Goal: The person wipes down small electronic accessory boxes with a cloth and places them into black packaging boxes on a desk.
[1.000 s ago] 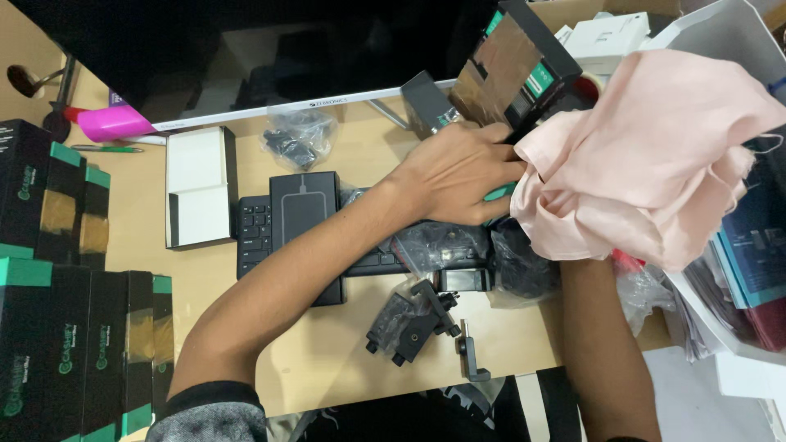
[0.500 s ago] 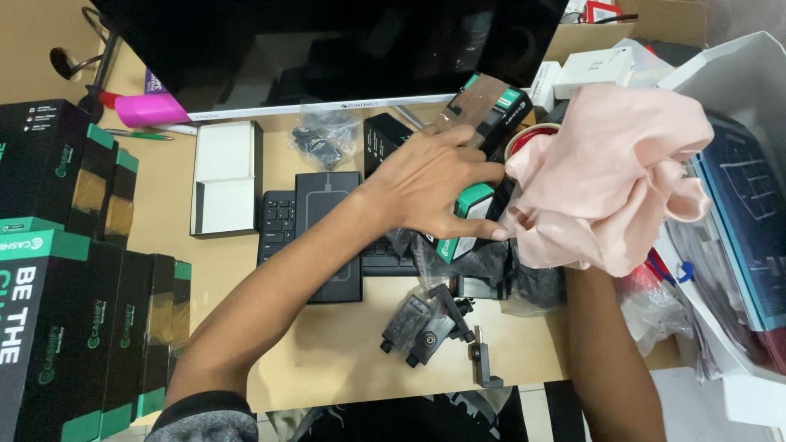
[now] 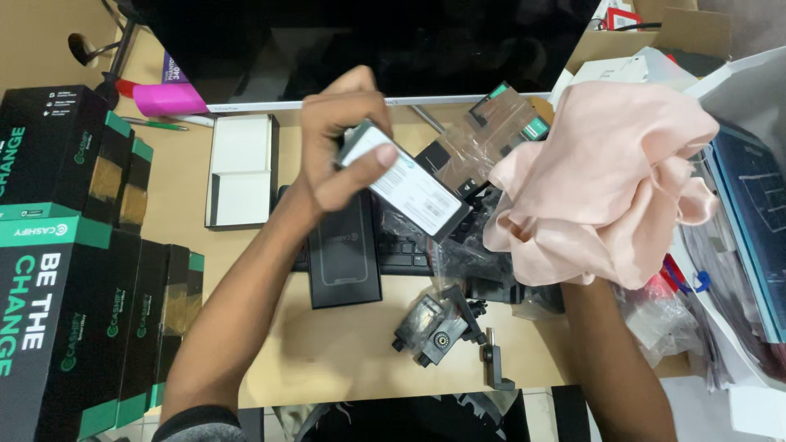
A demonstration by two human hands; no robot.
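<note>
My left hand (image 3: pixel 344 139) is raised over the desk and grips a slim black box with a white label (image 3: pixel 409 184), tilted down to the right. My right forearm rises from the lower right, and its hand is hidden inside a bundled pale pink cloth (image 3: pixel 606 180) that it holds up. Under the box lie a black keyboard (image 3: pixel 393 254) and a black phone box (image 3: pixel 344 254). A black clamp mount (image 3: pixel 434 327) rests near the desk's front edge.
A monitor (image 3: pixel 368 49) stands at the back. Black and green boxes (image 3: pixel 65 270) are stacked at the left. An open white box (image 3: pixel 241 168), a taped box (image 3: pixel 503 123) and bagged parts lie mid-desk. Books and cartons (image 3: pixel 745 221) crowd the right.
My left hand pulled back from under the pink cloth, lifted a slim black box and swung it up and left in front of the monitor. The cloth stays raised.
</note>
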